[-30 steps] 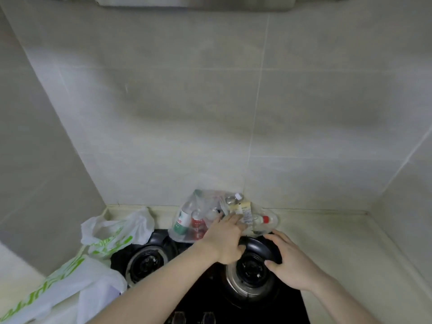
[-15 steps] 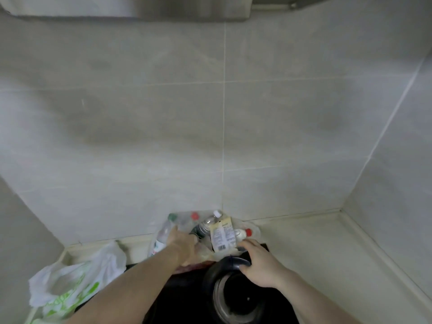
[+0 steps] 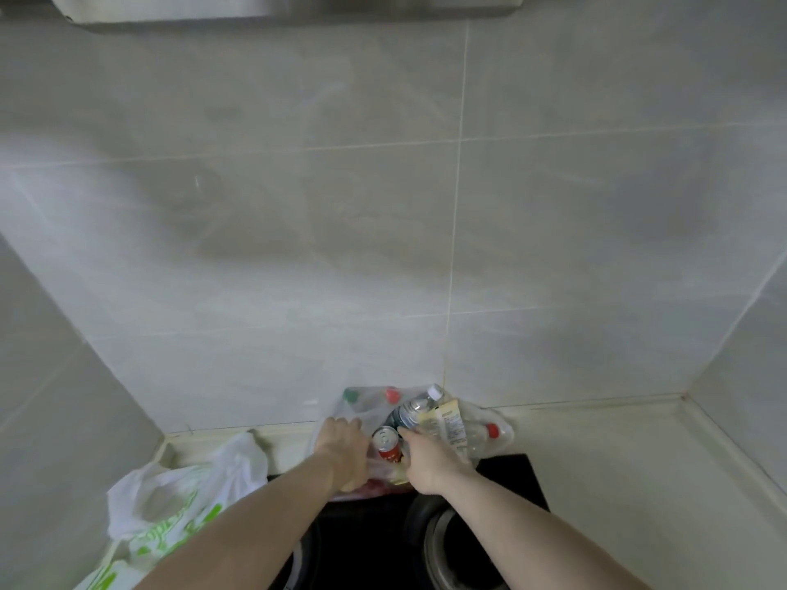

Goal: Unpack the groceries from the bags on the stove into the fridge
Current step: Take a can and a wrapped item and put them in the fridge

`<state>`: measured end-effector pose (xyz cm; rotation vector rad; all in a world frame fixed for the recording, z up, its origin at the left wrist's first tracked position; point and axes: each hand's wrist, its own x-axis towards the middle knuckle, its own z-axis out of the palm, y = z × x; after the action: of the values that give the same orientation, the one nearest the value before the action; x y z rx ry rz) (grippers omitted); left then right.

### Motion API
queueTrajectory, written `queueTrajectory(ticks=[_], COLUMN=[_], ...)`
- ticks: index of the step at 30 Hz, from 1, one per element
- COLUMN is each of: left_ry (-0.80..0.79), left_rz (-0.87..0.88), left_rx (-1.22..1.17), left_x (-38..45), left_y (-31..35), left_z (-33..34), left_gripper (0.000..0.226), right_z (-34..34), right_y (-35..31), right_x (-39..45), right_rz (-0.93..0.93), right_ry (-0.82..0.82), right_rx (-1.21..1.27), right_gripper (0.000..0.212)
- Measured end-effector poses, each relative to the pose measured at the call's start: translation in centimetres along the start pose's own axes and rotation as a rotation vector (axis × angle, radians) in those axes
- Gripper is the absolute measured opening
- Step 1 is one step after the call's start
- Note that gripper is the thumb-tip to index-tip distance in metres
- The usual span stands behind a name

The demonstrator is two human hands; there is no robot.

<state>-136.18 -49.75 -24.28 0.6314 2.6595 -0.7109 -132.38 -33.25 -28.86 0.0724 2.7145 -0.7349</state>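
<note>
A clear plastic bag [image 3: 489,423] of groceries sits at the back of the black stove [image 3: 506,474], against the tiled wall. Inside it I see a red can [image 3: 386,444], a dark can [image 3: 406,413], bottles with red, green and white caps, and a yellow labelled packet [image 3: 445,425]. My left hand [image 3: 343,451] grips the bag's left edge. My right hand [image 3: 428,464] holds the bag's front right edge, just beside the red can. A white bag with green print [image 3: 183,513] lies on the stove's left side.
A burner ring [image 3: 443,551] shows below my right forearm. Pale countertop [image 3: 617,483] stretches right of the stove to the corner walls. A range hood edge [image 3: 277,6] runs along the top.
My right hand left the burner and moved up onto the clear bag. My left hand shifted to the bag's left edge, and the bag's mouth is pulled wider, baring the cans.
</note>
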Motion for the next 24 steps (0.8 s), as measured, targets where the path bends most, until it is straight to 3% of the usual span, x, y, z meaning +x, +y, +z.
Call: queueTrajectory(ticks=[9,12,17,24], left_ry=[0.058,0.061,0.100,0.219], left_rz=[0.017,0.032,0.034,0.008], left_rx=[-0.033,-0.048,-0.099,-0.277], left_x=[-0.5,-0.6,-0.7,-0.9], left_y=[-0.4,-0.3,-0.5,0.5], left_z=[0.8,0.7,0.4,-0.8], left_gripper=[0.040,0.043,0.038,0.027], right_z=[2.3,3.1,1.3,-4.4], right_y=[-2.3,-2.0,-0.6,4.7], right_x=[5.1,6.0,4.6,-2.1], right_rz=[0.002,0.013,0.035,0.042], right_ry=[-0.010,0.044,0.080,0.399], right_rx=[-0.168,-0.150,-0.033,0.203], right_gripper=[0.088,0.082,0.053,0.062])
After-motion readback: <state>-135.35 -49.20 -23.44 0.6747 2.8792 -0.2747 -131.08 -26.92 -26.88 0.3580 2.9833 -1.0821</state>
